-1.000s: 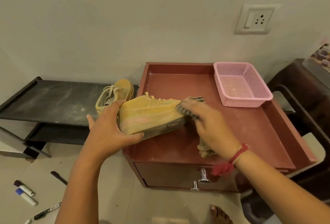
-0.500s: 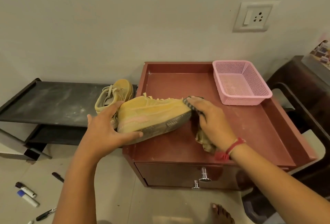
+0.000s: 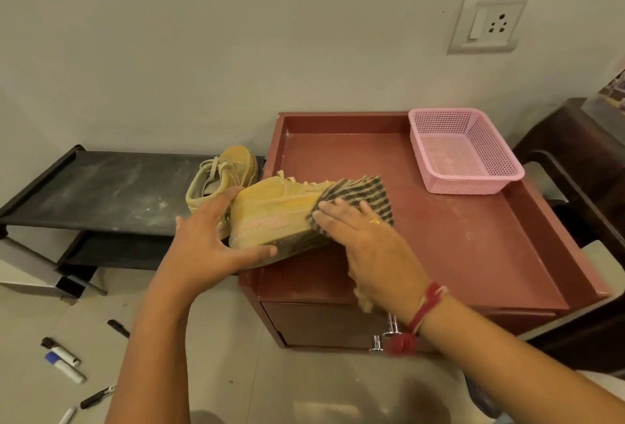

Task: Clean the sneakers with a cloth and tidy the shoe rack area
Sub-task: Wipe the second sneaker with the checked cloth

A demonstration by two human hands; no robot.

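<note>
A tan sneaker lies tipped on its side at the left edge of the red-brown cabinet top. My left hand grips its heel end, thumb under the dirty sole. My right hand presses a dark striped cloth against the toe end, fingers spread straight over the cloth. The cloth's tail hangs below my right palm. The second tan sneaker sits on the black shoe rack, right beside the cabinet.
An empty pink mesh basket stands at the cabinet's back right. Several markers and pens lie on the floor at lower left. A dark chair is at the right. A wall socket is above.
My right hand moved the cloth from the toe's underside up over the toe and side of the sneaker. The left hand keeps its hold on the heel.
</note>
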